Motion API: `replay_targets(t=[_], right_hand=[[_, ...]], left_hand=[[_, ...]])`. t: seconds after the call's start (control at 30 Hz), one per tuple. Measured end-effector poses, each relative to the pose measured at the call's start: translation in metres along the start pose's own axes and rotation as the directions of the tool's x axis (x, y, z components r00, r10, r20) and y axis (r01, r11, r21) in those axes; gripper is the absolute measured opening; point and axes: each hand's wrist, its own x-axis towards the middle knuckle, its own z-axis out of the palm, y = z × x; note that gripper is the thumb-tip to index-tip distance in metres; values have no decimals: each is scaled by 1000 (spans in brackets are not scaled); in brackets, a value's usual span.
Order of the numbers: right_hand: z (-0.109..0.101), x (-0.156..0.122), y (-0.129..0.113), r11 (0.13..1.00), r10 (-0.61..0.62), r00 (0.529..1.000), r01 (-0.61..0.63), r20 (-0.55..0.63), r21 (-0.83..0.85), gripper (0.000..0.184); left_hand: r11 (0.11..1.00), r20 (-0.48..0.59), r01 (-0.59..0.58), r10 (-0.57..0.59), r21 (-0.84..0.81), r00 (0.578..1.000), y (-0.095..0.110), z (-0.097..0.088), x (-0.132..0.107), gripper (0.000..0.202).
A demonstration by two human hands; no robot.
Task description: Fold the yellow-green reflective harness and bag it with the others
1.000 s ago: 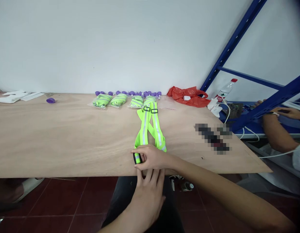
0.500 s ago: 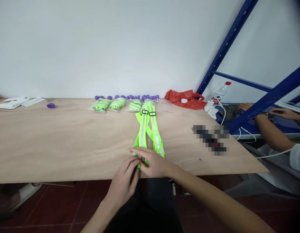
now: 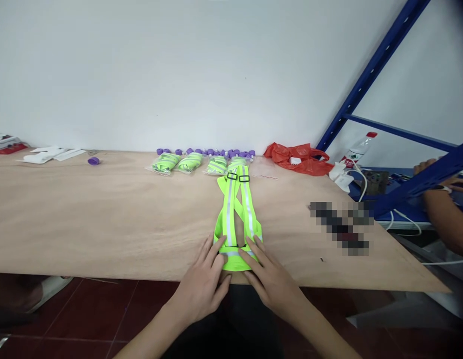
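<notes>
A neon yellow-green reflective vest (image 3: 229, 209) made of straps with silver stripes lies flat on the wooden table (image 3: 104, 219). Its two black buckles (image 3: 238, 177) are at the far end, close to the bagged straps. My left hand (image 3: 203, 279) rests with fingers apart on the left side of the waistband. On the band's right side lies my right hand (image 3: 271, 276), its fingers spread. The waistband runs straight across between both hands, near the table's front edge.
Several clear bags of folded green straps (image 3: 166, 163) stand along the wall, with purple caps (image 3: 210, 152) behind them. Farther right are a red plastic bag (image 3: 310, 159), a bottle (image 3: 360, 148) and a blue metal frame (image 3: 373, 75). Another person's arm (image 3: 443, 214) shows at far right.
My hands, together at the band's left side before, have moved apart to its two sides. The waistband now lies straight and uncovered between them. The view has shifted slightly left.
</notes>
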Motion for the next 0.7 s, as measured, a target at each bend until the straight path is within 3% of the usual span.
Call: replay_targets(t=[0.33,0.5,0.7], right_hand=[[-11,1,5,999,-13,996,9,94,38,48],[-12,-9,0,999,-45,991,45,128,1,53],[-8,-22,0,996,-89,995,90,55,-21,50]], left_hand=[[999,46,12,-14,40,999,-2,3,12,14],[997,96,-25,18,75,995,-2,3,7,38],[985,56,-55,46,166,997,5,9,-7,67]])
